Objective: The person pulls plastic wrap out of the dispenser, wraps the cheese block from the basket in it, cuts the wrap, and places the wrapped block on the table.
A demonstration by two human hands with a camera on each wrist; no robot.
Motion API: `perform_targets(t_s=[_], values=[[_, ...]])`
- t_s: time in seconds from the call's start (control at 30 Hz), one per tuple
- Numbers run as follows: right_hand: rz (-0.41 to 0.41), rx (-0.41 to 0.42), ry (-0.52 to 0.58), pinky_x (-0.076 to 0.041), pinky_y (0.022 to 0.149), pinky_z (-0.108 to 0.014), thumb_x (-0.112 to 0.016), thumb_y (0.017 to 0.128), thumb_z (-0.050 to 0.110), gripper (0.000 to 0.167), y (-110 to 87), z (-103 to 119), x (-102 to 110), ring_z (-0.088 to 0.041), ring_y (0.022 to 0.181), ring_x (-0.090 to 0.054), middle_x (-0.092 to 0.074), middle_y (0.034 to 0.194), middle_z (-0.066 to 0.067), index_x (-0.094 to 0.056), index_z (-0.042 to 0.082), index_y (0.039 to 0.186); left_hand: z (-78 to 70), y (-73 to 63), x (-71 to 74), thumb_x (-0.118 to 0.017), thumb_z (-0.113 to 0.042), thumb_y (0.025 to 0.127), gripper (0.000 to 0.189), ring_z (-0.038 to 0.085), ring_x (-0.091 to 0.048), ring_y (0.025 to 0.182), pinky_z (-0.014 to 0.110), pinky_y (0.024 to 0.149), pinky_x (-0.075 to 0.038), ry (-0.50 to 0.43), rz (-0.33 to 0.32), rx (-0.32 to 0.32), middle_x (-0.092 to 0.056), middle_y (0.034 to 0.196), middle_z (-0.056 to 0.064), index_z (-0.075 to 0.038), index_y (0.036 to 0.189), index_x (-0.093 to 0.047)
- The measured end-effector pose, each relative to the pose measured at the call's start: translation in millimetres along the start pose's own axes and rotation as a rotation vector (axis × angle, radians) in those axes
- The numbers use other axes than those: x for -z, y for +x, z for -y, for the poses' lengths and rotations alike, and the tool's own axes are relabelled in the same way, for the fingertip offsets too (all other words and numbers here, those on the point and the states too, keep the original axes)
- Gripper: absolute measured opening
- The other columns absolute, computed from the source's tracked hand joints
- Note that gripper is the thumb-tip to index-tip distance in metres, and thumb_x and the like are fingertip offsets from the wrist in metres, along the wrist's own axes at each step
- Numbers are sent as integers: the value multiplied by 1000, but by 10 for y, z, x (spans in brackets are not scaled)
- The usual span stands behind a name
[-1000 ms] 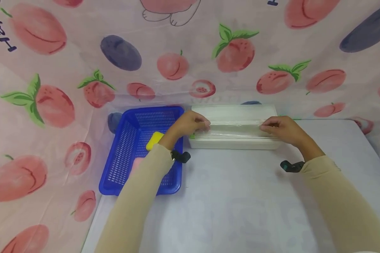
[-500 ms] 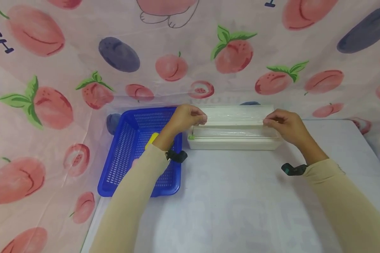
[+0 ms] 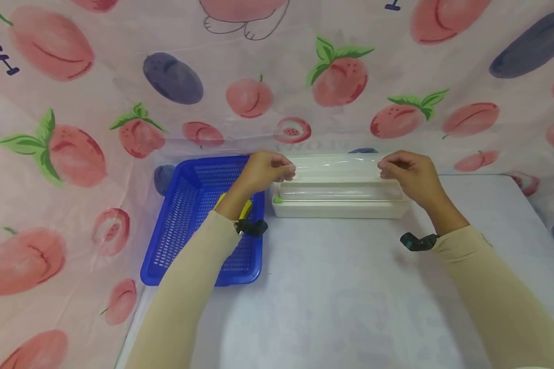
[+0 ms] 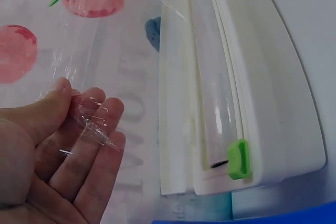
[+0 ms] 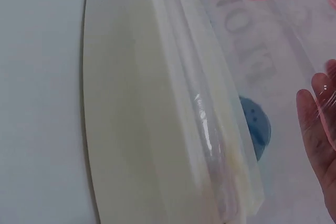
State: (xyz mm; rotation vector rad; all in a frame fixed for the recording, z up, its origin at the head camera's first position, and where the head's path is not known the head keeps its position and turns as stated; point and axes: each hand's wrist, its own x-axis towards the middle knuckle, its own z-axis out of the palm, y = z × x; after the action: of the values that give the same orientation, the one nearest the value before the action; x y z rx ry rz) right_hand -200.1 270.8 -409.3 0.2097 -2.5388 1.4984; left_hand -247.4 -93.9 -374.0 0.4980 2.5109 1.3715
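Observation:
A white cling film dispenser [image 3: 341, 209] lies lengthwise at the back of the table, its lid [image 3: 339, 174] raised. Inside it the roll [image 4: 218, 98] shows, and a green slider [image 4: 239, 159] sits at the left end. My left hand [image 3: 270, 170] pinches one corner of the clear cling film [image 4: 65, 69] between thumb and forefinger; the other fingers are spread behind it. On the opposite side my right hand [image 3: 411, 171] pinches the other corner. Between the hands the film spans above the dispenser. In the right wrist view only part of the right hand's fingers [image 5: 320, 124] shows, with film over them.
Left of the dispenser stands a blue perforated basket [image 3: 254, 278], holding something yellow [image 3: 246, 209], partly behind the left forearm. A fruit-printed curtain [image 3: 203, 133] hangs right behind the dispenser. The white table [image 3: 332, 287] extends in front.
Both hands have moved up and back from over the dispenser's opening, drawing the cling film with them. The roll beneath shows more plainly now. The basket and dispenser stay in place.

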Motion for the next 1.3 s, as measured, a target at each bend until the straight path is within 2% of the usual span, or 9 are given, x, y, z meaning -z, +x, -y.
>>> perform_targets(t_s=[0.17, 0.23, 0.33, 0.5, 0.7, 0.87, 1.0, 1.13, 1.3], values=[[19, 23, -48, -54, 78, -9, -68, 99, 28, 23, 72, 156, -13, -4, 83, -69, -74, 94, 13, -75, 8, 107, -38, 2, 48, -73, -22, 96, 16, 32, -73, 88, 37, 78, -61, 39, -23, -3, -78, 89, 9, -7, 96, -79], [6, 37, -71, -53, 78, -9, -68, 99, 31, 24, 94, 226, -4, -4, 83, -69, -74, 93, 13, -75, 9, 106, -58, 0, 61, -72, -23, 97, 17, 32, -74, 91, 33, 78, -61, 29, -42, 1, -78, 90, 9, -8, 98, -78], [-21, 32, -60, -53, 78, -9, -69, 98, 31, 26, 90, 294, 38, -4, 83, -68, -74, 91, 15, -75, 7, 107, -102, -4, 74, -72, -23, 97, 17, 31, -74, 93, 35, 80, -61, -21, -84, -16, -78, 92, 9, -8, 99, -78], [-54, -7, 23, -54, 78, -9, -70, 98, 27, 26, 24, 276, 140, -4, 84, -70, -74, 92, 16, -74, 4, 108, -196, 1, 86, -72, -22, 97, 17, 25, -74, 88, 38, 81, -61, -107, -113, -62, -78, 93, 9, -6, 102, -78], [-77, -8, 81, -53, 81, -9, -71, 97, 26, 25, 19, 283, 212, -4, 90, -71, -75, 95, 15, -76, 6, 110, -326, 35, 134, -70, -25, 98, 22, 18, -74, 88, 32, 83, -61, -167, -112, -56, -78, 95, 6, -6, 107, -78], [-100, -10, 99, -54, 81, -10, -71, 97, 27, 26, 84, 384, 242, 0, 92, -72, -76, 99, 14, -76, 8, 113, -463, 62, 216, -72, -24, 96, 21, 23, -75, 91, 36, 85, -61, -169, -139, -79, -78, 93, 8, -6, 106, -78], [-109, -13, 157, -55, 81, -13, -70, 97, 24, 28, 101, 476, 274, 0, 91, -74, -77, 102, 11, -74, 4, 115, -569, 57, 266, -75, -23, 95, 21, 26, -75, 90, 33, 82, -61, -161, -158, -111, -78, 91, 9, -6, 106, -79], [-118, -7, 223, -57, 80, -16, -70, 96, 21, 32, 98, 554, 304, -5, 87, -76, -78, 100, 5, -71, -3, 117, -656, 56, 301, -75, -24, 94, 19, 23, -73, 87, 31, 80, -60, -145, -175, -131, -77, 90, 8, -8, 104, -80], [-131, 3, 302, -57, 80, -17, -71, 96, 18, 30, 90, 633, 346, -7, 85, -77, -79, 97, 3, -71, -4, 116, -742, 62, 358, -75, -24, 94, 21, 17, -74, 85, 30, 81, -61, -177, -169, -130, -78, 92, 4, -7, 106, -80]])
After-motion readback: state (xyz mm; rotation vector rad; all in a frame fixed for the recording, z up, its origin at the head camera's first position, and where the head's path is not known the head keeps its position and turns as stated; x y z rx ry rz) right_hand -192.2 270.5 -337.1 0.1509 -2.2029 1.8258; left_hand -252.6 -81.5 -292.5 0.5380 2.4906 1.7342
